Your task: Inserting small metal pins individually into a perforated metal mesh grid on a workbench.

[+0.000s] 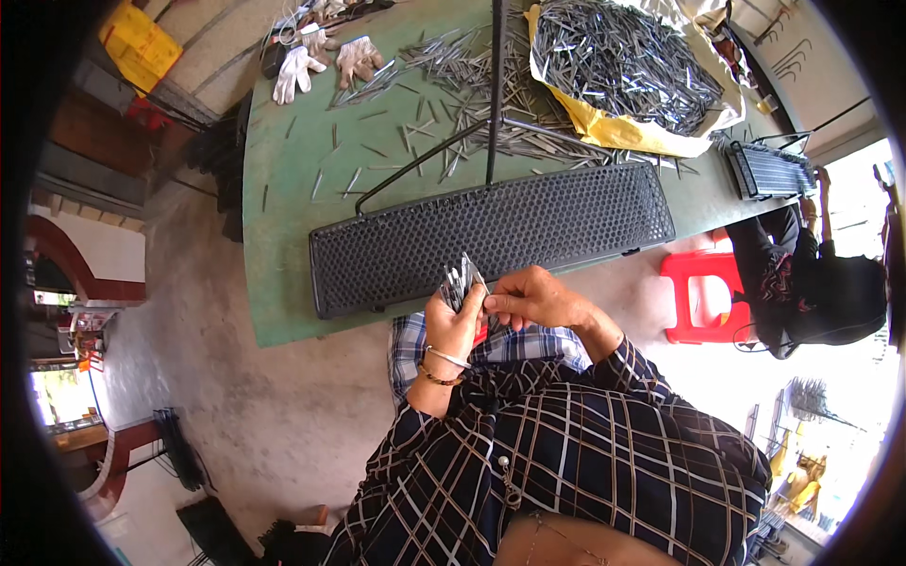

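My left hand [447, 325] is closed around a bundle of thin grey metal strips [457, 283], whose ends stick up above the fingers. Against the right side of that bundle, the thumb and fingers of my right hand [538, 298] are pinched together. Whatever lies between them is too small or hidden to name. Both hands are just in front of a long black rack [491, 222] with a grid of small holes. It rests tilted on the near edge of a green table [283, 274], and its black metal frame [493, 123] rises behind it.
Loose strips [462, 71] are scattered over the table beside a yellow-edged sack [623, 66] heaped with more. Work gloves [298, 74] lie at the back left. To the right are a red stool [706, 294], a second rack [772, 172] and another person in dark clothes [821, 292].
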Available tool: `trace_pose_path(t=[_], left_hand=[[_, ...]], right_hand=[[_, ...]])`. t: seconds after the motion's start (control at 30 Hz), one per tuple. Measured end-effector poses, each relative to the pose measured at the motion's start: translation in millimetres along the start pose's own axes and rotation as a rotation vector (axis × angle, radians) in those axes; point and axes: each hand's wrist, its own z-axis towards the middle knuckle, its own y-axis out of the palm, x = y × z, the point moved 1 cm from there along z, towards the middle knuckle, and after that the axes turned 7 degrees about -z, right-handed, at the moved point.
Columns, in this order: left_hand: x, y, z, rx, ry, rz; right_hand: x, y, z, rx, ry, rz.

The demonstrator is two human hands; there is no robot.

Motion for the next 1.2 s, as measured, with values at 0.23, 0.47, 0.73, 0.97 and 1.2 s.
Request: trace_pose_path(t=[0.23,0.47,0.73,0.97,1.2], left_hand=[[7.2,4.1,-5.1,-0.128,-0.092,0.061],[3.8,9.8,-1.1,-0.084,-0.152,-0.169],[1.9,5.5,-7.6,-0.123,-0.178,-0.15],[4.5,9.4,-10.3,-0.077,-0.237,-0.135],[5.9,8.4,-6.6,-0.126,-0.287,-0.314]], right_hand=[[-7.3,-15.8,0.8,0.388,-0.213,-0.094],[-33.7,-31.9,-9.7,0.496,-0.226,0.032],[-148.4,-139.5,-41.8,1.684,-1.118,-0.297],[-33.1,-184.2,34.2,1.365,-0.145,-0.682],[-61.2,-138.1,-0.8,1.236,-0.379,-0.316]])
